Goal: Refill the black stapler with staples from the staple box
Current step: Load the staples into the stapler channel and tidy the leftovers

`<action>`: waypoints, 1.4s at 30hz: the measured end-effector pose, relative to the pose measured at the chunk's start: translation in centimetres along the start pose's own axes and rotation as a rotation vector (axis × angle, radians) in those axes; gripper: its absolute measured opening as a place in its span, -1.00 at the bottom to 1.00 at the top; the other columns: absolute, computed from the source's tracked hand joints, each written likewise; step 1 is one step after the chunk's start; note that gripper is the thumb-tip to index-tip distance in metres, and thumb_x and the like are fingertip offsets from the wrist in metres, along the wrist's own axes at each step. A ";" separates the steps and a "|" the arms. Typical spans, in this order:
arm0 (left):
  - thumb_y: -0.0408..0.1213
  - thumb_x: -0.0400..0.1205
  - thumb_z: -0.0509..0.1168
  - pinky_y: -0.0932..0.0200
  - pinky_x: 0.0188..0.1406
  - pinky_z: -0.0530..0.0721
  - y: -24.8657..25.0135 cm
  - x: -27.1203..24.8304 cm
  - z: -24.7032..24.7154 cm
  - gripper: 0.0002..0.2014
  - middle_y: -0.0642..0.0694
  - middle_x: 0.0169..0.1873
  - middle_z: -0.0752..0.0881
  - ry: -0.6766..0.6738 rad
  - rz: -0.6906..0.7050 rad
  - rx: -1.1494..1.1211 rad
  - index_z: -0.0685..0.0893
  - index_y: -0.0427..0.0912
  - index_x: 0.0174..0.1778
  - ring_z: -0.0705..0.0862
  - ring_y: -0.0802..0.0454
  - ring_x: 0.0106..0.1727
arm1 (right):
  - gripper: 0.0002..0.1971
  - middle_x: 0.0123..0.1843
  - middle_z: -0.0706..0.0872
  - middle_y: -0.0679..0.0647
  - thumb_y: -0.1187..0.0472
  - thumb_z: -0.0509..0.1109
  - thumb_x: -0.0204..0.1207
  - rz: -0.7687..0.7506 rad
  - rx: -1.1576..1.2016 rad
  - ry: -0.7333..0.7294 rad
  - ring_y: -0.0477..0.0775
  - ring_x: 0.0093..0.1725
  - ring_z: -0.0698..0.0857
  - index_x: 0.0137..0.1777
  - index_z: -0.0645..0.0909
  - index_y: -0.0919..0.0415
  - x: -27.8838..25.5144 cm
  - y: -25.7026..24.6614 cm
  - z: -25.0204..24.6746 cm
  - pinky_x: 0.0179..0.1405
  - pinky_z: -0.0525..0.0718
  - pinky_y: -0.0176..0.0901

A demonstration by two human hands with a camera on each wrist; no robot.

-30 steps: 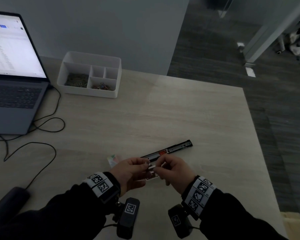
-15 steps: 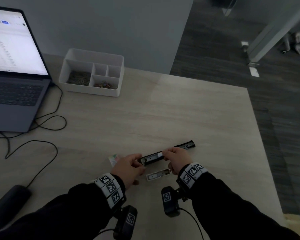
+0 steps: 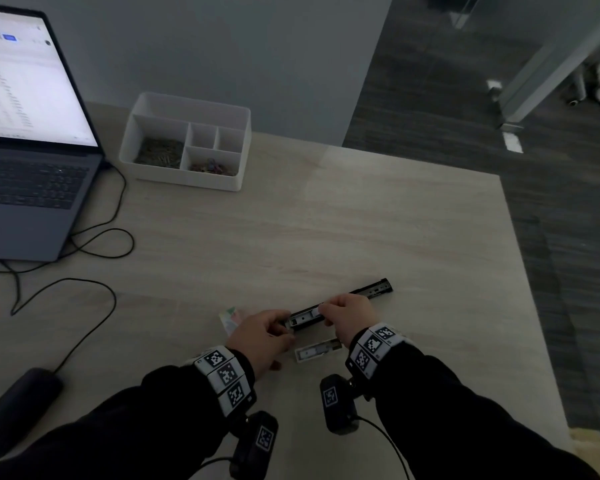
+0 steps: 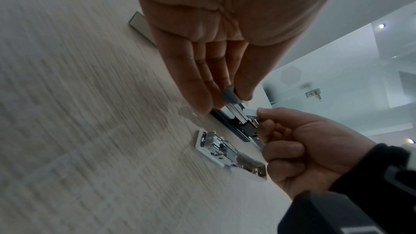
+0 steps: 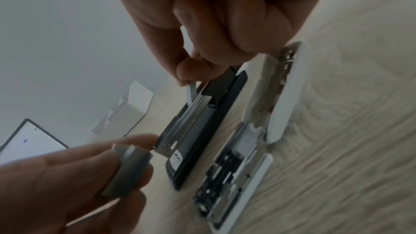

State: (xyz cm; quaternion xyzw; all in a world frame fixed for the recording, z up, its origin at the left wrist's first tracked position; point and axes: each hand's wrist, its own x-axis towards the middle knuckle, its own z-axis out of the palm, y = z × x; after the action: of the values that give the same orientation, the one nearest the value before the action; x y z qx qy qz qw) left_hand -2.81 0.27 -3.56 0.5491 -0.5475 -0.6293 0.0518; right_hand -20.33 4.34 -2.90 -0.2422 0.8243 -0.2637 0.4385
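Left hand (image 5: pixel 74 181) pinches a staple strip (image 5: pixel 128 168) at the open black stapler's (image 5: pixel 202 131) channel mouth, ready to slide in, while right hand (image 5: pixel 216 24) pinches back its pusher (white stapler (image 5: pixel 265 113) beside).

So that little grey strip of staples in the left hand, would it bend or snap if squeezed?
The staple strip looks like a straight metal bar pinched in the left hand, so probably stiff. It is made of thin staples joined side by side, so it may well snap if bent. Being small, it is likely light, and its smooth faces could slip from a loose pinch.
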 end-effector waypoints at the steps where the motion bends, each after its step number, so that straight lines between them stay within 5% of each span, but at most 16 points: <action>1: -0.37 0.56 0.41 0.15 -0.43 0.78 0.0 0.0 0.0 -0.56 -0.20 0.00 0.69 0.001 0.004 -0.006 0.60 -0.04 0.37 0.71 -0.03 -0.10 | -0.77 -0.47 0.72 -0.02 0.13 0.46 0.48 -0.011 -0.025 -0.007 -0.06 -0.59 0.53 -0.41 0.68 0.05 -0.1 -0.1 0.1 -0.53 0.53 -0.25; 4: -0.40 0.55 0.41 0.02 -0.36 0.81 0.1 0.0 0.0 -0.64 -0.18 -0.09 0.68 0.012 0.019 -0.056 0.63 0.01 0.23 0.70 -0.03 -0.13 | -0.79 -0.50 0.71 -0.03 0.11 0.45 0.48 -0.066 -0.094 -0.071 -0.10 -0.60 0.54 -0.40 0.72 0.04 -0.6 -0.2 0.5 -0.51 0.55 -0.26; 9: -0.43 0.53 0.45 0.12 -0.42 0.79 0.4 0.0 -0.2 -0.81 -0.11 -0.15 0.73 0.038 0.042 -0.183 0.72 -0.17 0.04 0.72 0.02 -0.17 | -0.81 -0.48 0.72 -0.04 0.12 0.45 0.47 -0.097 -0.002 -0.071 -0.10 -0.61 0.53 -0.38 0.69 0.03 -1.4 -0.4 0.6 -0.52 0.56 -0.23; 12: -0.45 0.50 0.49 0.11 -0.38 0.80 0.6 -0.1 -0.1 -0.86 -0.11 -0.22 0.75 0.055 0.057 -0.244 0.73 -0.18 -0.09 0.73 0.02 -0.22 | -0.84 -0.40 0.77 -0.01 0.09 0.48 0.49 -0.073 0.072 -0.188 -0.03 -0.61 0.60 -0.28 0.69 0.10 -2.5 -0.5 0.7 -0.70 0.44 -0.31; 17: -0.51 0.49 0.48 0.10 -0.36 0.80 0.8 -0.3 0.1 -0.85 -0.15 -0.23 0.74 0.060 0.084 -0.267 0.71 -0.20 -0.14 0.73 0.00 -0.24 | -0.80 -0.36 0.79 -0.02 0.09 0.52 0.48 -0.044 0.109 -0.269 -0.06 -0.59 0.68 -0.12 0.73 0.24 -3.2 -0.5 1.0 -0.66 0.43 -0.27; 28: -0.51 0.49 0.48 0.14 -0.47 0.79 1.2 -0.8 0.2 -0.84 -0.16 -0.26 0.77 0.013 0.045 -0.352 0.73 -0.25 -0.07 0.75 0.03 -0.27 | -0.81 -0.40 0.67 0.06 0.32 0.48 0.46 -0.163 0.059 -0.209 -0.16 -0.65 0.51 -0.34 0.62 0.10 -2.9 -0.3 0.6 -0.74 0.40 -0.39; 36: -0.43 0.51 0.46 0.20 -0.57 0.68 0.3 0.1 -0.8 -0.85 -0.13 -0.24 0.78 0.090 0.013 -0.208 0.69 -0.07 -0.18 0.74 0.01 -0.26 | -0.89 -0.46 0.64 -0.10 0.19 0.47 0.43 -0.151 -0.022 0.041 -0.08 -0.46 0.55 -0.31 0.67 0.05 -0.5 0.5 -1.4 -0.40 0.56 -0.21; 39: -0.41 0.51 0.46 0.19 -0.55 0.67 -0.1 0.3 -1.0 -0.85 -0.11 -0.25 0.78 0.080 -0.009 -0.178 0.69 -0.06 -0.18 0.74 0.01 -0.26 | -0.90 -0.43 0.67 -0.04 0.17 0.44 0.45 -0.153 -0.088 0.015 -0.05 -0.48 0.58 -0.29 0.66 0.07 -0.2 0.6 -1.7 -0.51 0.58 -0.25; 42: -0.40 0.51 0.47 0.18 -0.53 0.68 -0.3 0.3 -0.8 -0.85 -0.11 -0.23 0.77 0.070 -0.021 -0.159 0.70 -0.05 -0.17 0.75 0.00 -0.23 | -0.88 -0.40 0.71 -0.02 0.14 0.44 0.44 -0.146 -0.147 0.020 -0.01 -0.43 0.63 -0.31 0.65 0.05 0.2 0.8 -1.5 -0.37 0.65 -0.16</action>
State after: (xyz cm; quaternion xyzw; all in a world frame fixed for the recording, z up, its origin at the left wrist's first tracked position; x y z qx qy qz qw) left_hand -2.19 -0.31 -3.84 0.5707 -0.4880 -0.6516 0.1077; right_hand -21.83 5.09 -2.84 -0.3305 0.8260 -0.2360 0.3910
